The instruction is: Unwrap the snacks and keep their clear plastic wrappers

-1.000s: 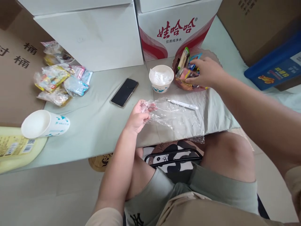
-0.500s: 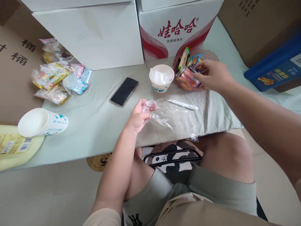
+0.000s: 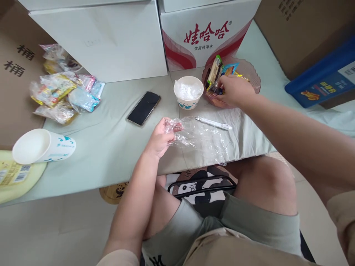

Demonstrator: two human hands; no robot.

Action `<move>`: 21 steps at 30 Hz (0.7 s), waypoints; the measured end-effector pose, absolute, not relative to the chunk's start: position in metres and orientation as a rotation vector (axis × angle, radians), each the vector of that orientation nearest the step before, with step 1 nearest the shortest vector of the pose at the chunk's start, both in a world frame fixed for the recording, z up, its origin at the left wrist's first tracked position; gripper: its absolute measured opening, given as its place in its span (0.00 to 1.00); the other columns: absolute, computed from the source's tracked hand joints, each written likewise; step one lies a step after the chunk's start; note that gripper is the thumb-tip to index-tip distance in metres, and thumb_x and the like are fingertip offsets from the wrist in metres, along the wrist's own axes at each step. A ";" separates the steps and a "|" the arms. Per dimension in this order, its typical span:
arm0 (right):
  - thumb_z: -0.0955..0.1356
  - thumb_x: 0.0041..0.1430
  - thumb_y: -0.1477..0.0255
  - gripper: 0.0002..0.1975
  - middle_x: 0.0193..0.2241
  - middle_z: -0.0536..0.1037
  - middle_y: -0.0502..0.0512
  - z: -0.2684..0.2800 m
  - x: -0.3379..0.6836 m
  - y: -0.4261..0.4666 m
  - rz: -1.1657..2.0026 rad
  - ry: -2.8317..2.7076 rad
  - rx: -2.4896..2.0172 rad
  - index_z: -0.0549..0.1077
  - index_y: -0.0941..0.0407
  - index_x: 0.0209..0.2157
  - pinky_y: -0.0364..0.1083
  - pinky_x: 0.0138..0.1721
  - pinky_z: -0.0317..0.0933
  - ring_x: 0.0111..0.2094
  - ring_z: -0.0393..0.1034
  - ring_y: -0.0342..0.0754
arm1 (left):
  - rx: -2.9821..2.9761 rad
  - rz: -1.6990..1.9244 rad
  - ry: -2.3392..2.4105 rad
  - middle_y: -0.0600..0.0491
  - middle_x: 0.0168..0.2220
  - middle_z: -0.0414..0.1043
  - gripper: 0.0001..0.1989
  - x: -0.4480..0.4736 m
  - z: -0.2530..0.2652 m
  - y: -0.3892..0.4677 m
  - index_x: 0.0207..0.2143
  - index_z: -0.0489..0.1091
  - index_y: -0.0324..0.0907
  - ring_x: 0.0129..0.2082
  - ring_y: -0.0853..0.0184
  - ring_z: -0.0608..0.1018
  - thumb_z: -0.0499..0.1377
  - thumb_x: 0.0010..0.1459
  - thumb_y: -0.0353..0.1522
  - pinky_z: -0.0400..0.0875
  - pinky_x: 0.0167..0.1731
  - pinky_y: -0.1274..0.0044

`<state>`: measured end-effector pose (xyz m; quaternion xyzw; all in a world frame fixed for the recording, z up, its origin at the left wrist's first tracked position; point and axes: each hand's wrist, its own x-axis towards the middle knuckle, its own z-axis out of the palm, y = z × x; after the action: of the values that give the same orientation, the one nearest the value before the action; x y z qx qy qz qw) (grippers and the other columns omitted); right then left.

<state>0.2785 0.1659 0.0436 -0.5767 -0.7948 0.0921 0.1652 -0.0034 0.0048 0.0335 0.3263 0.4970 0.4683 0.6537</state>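
My left hand (image 3: 162, 136) is closed round a crumpled clear plastic bag (image 3: 198, 135), which spreads to the right over the front of the table. My right hand (image 3: 235, 88) reaches into a pinkish see-through bowl (image 3: 255, 75) of small snack packets. Its fingers are bent down among them, and what lies between the fingertips is hidden. A green-edged packet (image 3: 215, 70) and a blue packet (image 3: 230, 68) stick up beside this hand. Left of the bowl stands a paper cup (image 3: 188, 103) with clear plastic crumpled inside. A white pen-shaped cutter (image 3: 213, 123) lies just behind the bag.
A black phone (image 3: 144, 108) lies left of the cup. Farther left are a heap of bagged snacks (image 3: 61, 92) and a tipped paper cup (image 3: 59, 147) against a yellow package (image 3: 22, 181). White cartons (image 3: 97, 44) line the back; a blue box (image 3: 318, 74) is at right.
My right hand has moved left and deeper into the bowl, covering the pink packet that showed before. My left hand still holds the clear bag. The view has shifted slightly.
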 end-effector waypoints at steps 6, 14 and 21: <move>0.77 0.44 0.70 0.13 0.31 0.75 0.55 0.064 0.261 0.171 0.357 -2.369 -1.955 0.70 0.56 0.28 0.56 0.47 0.65 0.41 0.71 0.56 | 0.758 1.060 1.136 0.51 0.41 0.74 0.21 -0.002 0.035 0.004 0.32 0.59 0.44 0.47 0.58 0.79 0.56 0.30 0.23 0.50 0.17 0.86; 0.65 0.61 0.67 0.07 0.35 0.78 0.59 0.095 0.265 0.086 0.292 -1.972 -1.577 0.73 0.55 0.35 0.55 0.45 0.67 0.37 0.72 0.52 | 0.718 1.096 1.130 0.51 0.41 0.73 0.22 -0.007 0.034 0.004 0.33 0.58 0.44 0.46 0.60 0.79 0.56 0.30 0.22 0.50 0.19 0.84; 0.67 0.62 0.57 0.21 0.49 0.79 0.64 0.007 0.254 -0.017 0.681 -2.272 -1.094 0.71 0.54 0.51 0.59 0.50 0.69 0.50 0.74 0.60 | 0.701 1.213 1.132 0.51 0.41 0.73 0.24 -0.010 0.037 0.008 0.37 0.58 0.46 0.43 0.60 0.79 0.59 0.33 0.27 0.58 0.22 0.81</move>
<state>0.2544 -0.0165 0.0066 -0.4041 -0.8396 0.2516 0.2617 -0.0102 0.0078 0.0371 0.3049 0.4925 0.5276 0.6214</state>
